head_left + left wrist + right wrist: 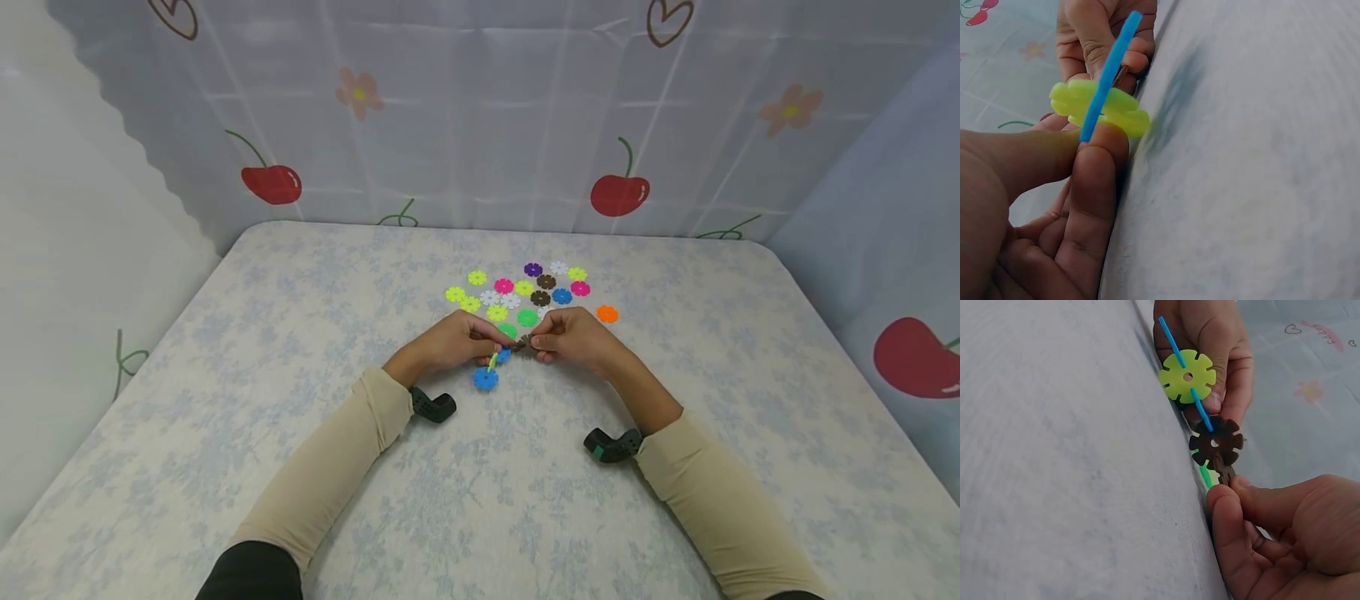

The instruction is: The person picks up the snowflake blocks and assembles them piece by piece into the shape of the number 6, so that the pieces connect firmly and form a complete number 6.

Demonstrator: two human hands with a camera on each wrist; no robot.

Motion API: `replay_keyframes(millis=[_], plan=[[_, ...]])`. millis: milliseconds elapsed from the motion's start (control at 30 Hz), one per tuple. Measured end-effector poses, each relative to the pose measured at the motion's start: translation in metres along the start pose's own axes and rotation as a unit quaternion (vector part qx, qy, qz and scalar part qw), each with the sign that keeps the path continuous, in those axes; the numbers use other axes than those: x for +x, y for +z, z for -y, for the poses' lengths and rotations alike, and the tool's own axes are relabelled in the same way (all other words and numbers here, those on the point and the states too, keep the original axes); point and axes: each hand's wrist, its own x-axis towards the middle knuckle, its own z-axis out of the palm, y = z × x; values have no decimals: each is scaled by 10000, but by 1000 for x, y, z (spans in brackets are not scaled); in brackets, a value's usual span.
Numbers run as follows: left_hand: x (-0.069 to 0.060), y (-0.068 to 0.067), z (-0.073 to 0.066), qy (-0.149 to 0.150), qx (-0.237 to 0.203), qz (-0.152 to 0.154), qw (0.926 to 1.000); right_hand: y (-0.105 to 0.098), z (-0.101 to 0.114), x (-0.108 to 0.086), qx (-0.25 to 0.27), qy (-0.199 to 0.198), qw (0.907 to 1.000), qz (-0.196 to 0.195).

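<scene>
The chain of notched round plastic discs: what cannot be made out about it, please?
Head view: how the two held, dark brown, notched plastic discs join; too small.
Left wrist view: the face of the bright blue round plastic disc; turned edge-on.
Right wrist view: the gripped end of one brown disc; covered by right fingertips.

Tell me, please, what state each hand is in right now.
Left hand: closed, holding the chain of joined discs.
Right hand: closed, pinching a brown disc.

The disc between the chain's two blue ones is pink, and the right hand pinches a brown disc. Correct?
Not pink: the right wrist view shows a yellow-green disc between the two blue discs. The rest holds: the right hand pinches a brown disc.
</scene>
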Motion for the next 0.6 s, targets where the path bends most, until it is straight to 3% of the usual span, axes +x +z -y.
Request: replay_keyframes(millis=[333, 467, 600], plan=[[0, -3, 5, 189, 75, 189, 9996, -5, -3, -1, 0, -54, 10000, 79], [0, -5, 6, 209, -79, 205, 9995, -11, -3, -2, -762, -180, 9961, -413], [-1, -6, 5, 208, -53, 201, 9996, -18, -3, -2, -1878, -219, 9759, -1093]])
